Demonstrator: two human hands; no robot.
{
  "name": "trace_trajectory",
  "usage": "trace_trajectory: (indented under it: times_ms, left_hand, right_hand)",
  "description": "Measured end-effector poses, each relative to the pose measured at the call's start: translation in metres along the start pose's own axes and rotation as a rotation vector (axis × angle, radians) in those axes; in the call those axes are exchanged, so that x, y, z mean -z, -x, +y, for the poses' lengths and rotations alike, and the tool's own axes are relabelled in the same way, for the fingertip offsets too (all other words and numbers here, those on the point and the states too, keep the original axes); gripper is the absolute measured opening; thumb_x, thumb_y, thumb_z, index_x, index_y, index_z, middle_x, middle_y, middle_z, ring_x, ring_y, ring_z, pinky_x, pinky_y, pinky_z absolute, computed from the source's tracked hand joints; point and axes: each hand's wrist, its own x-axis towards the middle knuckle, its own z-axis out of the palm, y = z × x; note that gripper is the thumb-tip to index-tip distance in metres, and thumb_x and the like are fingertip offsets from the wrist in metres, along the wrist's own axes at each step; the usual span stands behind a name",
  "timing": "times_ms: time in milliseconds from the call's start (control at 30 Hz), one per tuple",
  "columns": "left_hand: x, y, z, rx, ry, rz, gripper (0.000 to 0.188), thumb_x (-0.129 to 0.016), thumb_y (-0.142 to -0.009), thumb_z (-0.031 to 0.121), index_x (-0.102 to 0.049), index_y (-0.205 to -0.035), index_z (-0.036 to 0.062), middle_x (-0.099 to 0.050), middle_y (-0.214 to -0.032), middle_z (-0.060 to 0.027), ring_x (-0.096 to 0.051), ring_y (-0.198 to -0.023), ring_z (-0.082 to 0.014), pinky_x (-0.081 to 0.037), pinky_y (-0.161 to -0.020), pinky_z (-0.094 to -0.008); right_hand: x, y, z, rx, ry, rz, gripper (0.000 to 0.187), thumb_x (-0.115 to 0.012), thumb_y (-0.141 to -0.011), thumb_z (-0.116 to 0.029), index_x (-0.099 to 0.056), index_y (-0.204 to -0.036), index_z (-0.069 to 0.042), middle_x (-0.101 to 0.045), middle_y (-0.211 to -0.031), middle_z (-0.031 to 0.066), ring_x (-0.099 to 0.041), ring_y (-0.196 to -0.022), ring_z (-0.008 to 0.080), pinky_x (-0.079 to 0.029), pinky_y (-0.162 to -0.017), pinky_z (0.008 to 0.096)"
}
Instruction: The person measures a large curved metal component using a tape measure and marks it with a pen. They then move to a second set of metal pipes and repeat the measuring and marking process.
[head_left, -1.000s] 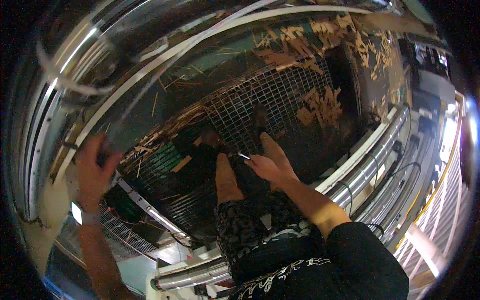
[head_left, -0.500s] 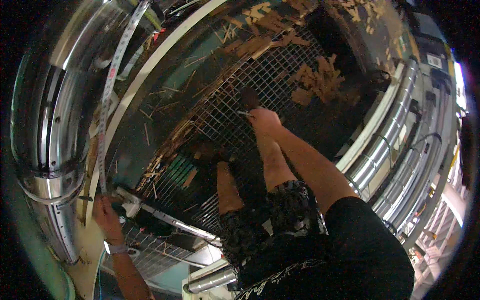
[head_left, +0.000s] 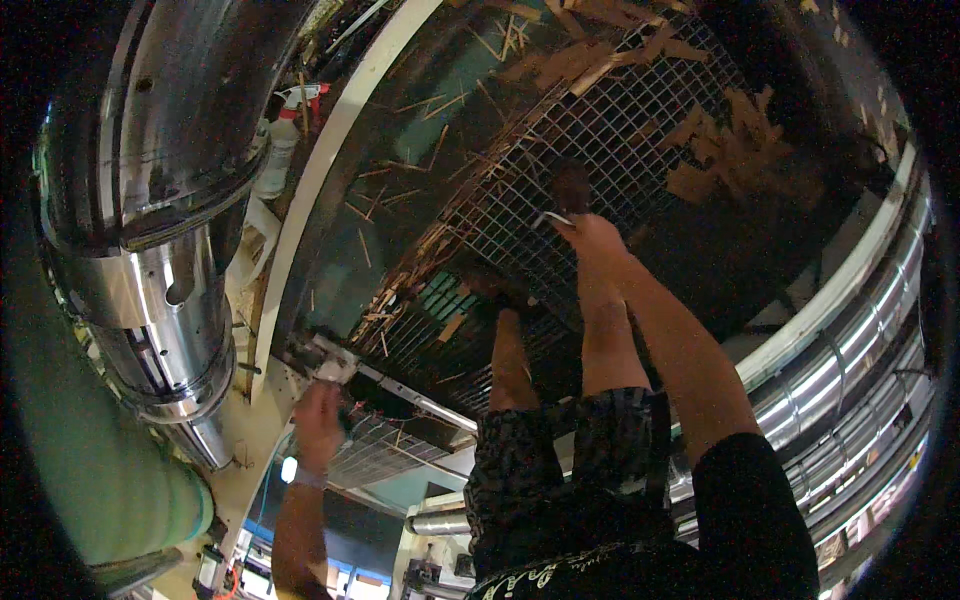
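My left hand (head_left: 318, 425) is raised beside a white machine rail, close to a small pale block (head_left: 330, 362). Its fingers look closed, though blur hides what is in them. Lower in the middle, my right hand (head_left: 597, 237) is closed around a thin pale stick-like object (head_left: 550, 217), whose end juts out to the left. That hand hangs over a metal grating (head_left: 525, 205), near my foot (head_left: 570, 185).
Large shiny metal rollers (head_left: 170, 290) stand at the left above a green roll (head_left: 110, 440). A curved white rail (head_left: 310, 190) runs past a spray bottle (head_left: 280, 150). Cardboard scraps (head_left: 735, 140) litter the grating and floor. More metal rollers (head_left: 835, 350) line the right.
The extended measuring tape that ran from my left hand along the rail is no longer in view. My left hand has come away from the rail toward the right. The view has shifted.
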Motion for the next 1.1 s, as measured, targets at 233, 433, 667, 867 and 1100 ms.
trace_trajectory:
  times_ms: [233,433,667,867,1100]
  left_hand:
    - [-0.066,-0.03,0.063,0.132,-0.104,-0.459,0.013,-0.048,-0.083,0.016,-0.05,-0.081,0.0032,-0.054,-0.068,-0.018,-0.053,-0.062,-0.037,-0.039,-0.052,-0.0453]
    - [-0.072,-0.083,0.059,0.021,-0.089,-0.303,0.024,-0.043,-0.085,0.021,-0.053,-0.081,-0.0013,-0.051,-0.06,-0.0183,-0.048,-0.049,-0.0318,-0.037,-0.05,-0.0416]
    - [-0.107,-0.174,0.058,0.463,-0.074,-0.392,0.041,-0.049,-0.083,0.034,-0.049,-0.067,-0.0038,-0.047,-0.055,-0.0184,-0.048,-0.049,-0.0301,-0.036,-0.051,-0.0445]
    - [-0.147,-0.206,0.074,0.159,-0.334,-0.31,0.03,-0.052,-0.082,0.027,-0.052,-0.095,-0.0003,-0.057,-0.077,-0.0175,-0.056,-0.069,-0.0327,-0.044,-0.056,-0.0444]
    - [-0.156,-0.316,0.106,-0.197,-0.436,0.189,0.03,-0.052,-0.083,0.024,-0.049,-0.103,0.0018,-0.052,-0.103,-0.0168,-0.058,-0.061,-0.0288,-0.048,-0.051,-0.0401]
  right_hand:
    - [0.031,0.028,0.133,-0.219,-0.134,0.006,0.044,-0.047,-0.085,-0.041,-0.058,-0.083,0.002,-0.055,-0.068,0.017,-0.055,-0.063,0.0316,-0.041,-0.056,0.0395]
    - [0.035,0.051,0.2,-0.338,-0.007,-0.087,0.039,-0.046,-0.085,-0.035,-0.057,-0.082,0.003,-0.056,-0.069,0.0222,-0.056,-0.066,0.0345,-0.041,-0.056,0.0427]
    - [-0.051,0.065,0.225,-0.055,-0.229,0.116,0.041,-0.047,-0.084,-0.036,-0.061,-0.08,0.002,-0.059,-0.075,0.0212,-0.058,-0.069,0.0345,-0.044,-0.061,0.0408]
    - [-0.12,0.062,0.191,-0.018,-0.104,-0.077,0.025,-0.05,-0.083,-0.026,-0.061,-0.088,-0.004,-0.057,-0.072,0.0156,-0.056,-0.064,0.0319,-0.045,-0.056,0.0409]
    - [-0.053,0.081,0.097,0.308,0.102,-0.221,0.022,-0.05,-0.082,-0.025,-0.061,-0.089,-0.007,-0.055,-0.078,0.0132,-0.053,-0.073,0.0307,-0.045,-0.061,0.0413]
